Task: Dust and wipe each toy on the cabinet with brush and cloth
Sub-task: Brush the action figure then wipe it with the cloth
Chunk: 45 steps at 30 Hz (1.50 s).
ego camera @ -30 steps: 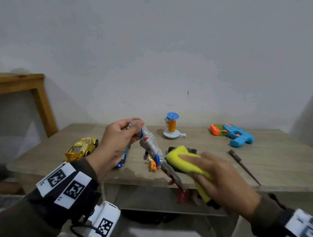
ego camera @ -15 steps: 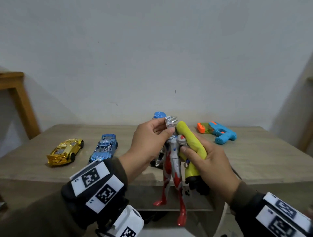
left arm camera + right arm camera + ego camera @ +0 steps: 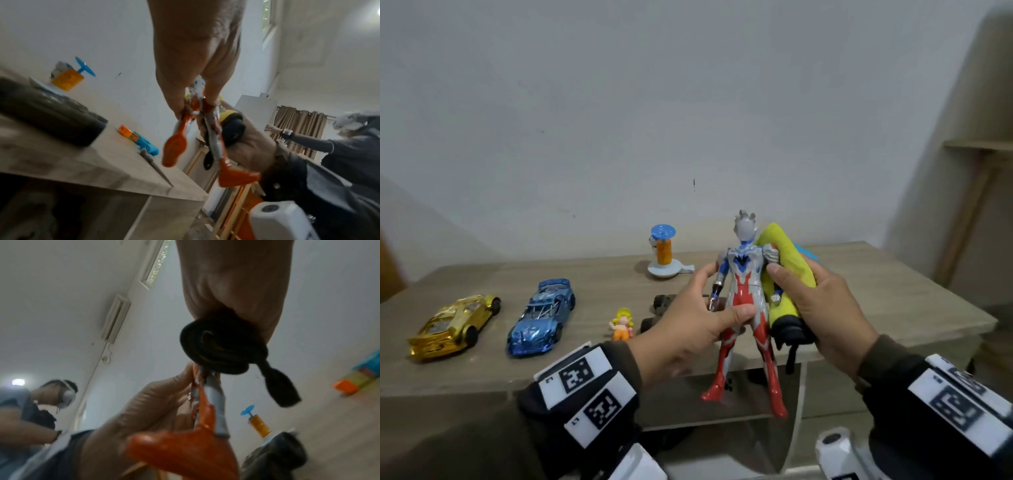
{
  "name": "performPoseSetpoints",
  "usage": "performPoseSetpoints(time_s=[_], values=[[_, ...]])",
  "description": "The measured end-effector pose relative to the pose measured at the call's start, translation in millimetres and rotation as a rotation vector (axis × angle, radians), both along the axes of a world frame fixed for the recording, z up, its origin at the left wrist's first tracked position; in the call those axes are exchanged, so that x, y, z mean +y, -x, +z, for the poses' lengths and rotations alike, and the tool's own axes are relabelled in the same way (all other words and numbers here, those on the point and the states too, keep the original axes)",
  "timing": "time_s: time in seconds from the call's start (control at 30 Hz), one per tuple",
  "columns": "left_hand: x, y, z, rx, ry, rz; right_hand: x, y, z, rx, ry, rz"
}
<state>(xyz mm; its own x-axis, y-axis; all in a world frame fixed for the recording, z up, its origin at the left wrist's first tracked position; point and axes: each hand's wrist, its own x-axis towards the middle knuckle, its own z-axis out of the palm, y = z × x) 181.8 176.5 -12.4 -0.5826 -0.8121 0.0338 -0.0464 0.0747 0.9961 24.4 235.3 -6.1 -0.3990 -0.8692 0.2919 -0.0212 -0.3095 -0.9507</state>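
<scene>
Here the left hand (image 3: 688,329) grips the upright figure (image 3: 744,294), the right hand (image 3: 825,308) clutching the rolled cloth (image 3: 787,274) beside it.

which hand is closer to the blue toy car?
Left. The left hand grips the hero figure just right of the blue toy car; the right hand, holding the yellow cloth, is farther right.
</scene>
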Motion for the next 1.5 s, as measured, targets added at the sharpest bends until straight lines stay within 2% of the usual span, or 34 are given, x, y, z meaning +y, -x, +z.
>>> performPoseSetpoints(time_s=[0.1, 0.2, 0.33, 0.47, 0.57, 0.73, 0.9, 0.93, 1.0, 1.07, 1.1, 1.2, 1.27, 1.4, 1.5], values=[[-1, 20, -1, 0.05, -0.025, 0.062, 0, 28, -2, 0.189, -0.057, -0.149], [-7, 36, -5, 0.035, -0.024, 0.125, 2, 70, -5, 0.235, -0.127, -0.264], [-14, 55, -15, -0.028, -0.084, 0.192, 1, 135, -9, 0.608, -0.361, -0.471], [-20, 74, -21, -0.067, -0.104, 0.217, -17, 184, -22, 0.946, -0.597, -0.488], [-29, 86, -29, -0.1, -0.111, 0.261, -36, 209, -47, 1.102, -0.707, -0.413], [-41, 97, -42, -0.173, -0.13, 0.293, -59, 232, -91, 1.155, -0.823, -0.312], [-56, 111, -50, -0.281, -0.118, 0.372, -72, 239, -106, 1.142, -0.843, -0.362], [-58, 113, -52, -0.297, -0.114, 0.387, -72, 235, -104, 1.161, -0.795, -0.406], [-64, 117, -58, -0.332, -0.114, 0.394, -69, 217, -100, 1.187, -0.557, -0.508], [-68, 121, -63, -0.358, -0.12, 0.402, -66, 187, -95, 1.159, -0.29, -0.514], [-71, 122, -67, -0.376, -0.114, 0.404, -64, 170, -93, 1.148, -0.243, -0.466], [-78, 126, -72, -0.434, -0.083, 0.397, -60, 136, -93, 1.117, -0.367, -0.286], [-80, 129, -72, -0.439, -0.067, 0.384, -61, 126, -95, 1.101, -0.448, -0.239], [-82, 128, -70, -0.432, -0.019, 0.335, -63, 120, -99, 1.096, -0.475, -0.289], [-82, 121, -66, -0.342, -0.092, 0.31, -66, 120, -98, 1.051, -0.511, -0.332]])
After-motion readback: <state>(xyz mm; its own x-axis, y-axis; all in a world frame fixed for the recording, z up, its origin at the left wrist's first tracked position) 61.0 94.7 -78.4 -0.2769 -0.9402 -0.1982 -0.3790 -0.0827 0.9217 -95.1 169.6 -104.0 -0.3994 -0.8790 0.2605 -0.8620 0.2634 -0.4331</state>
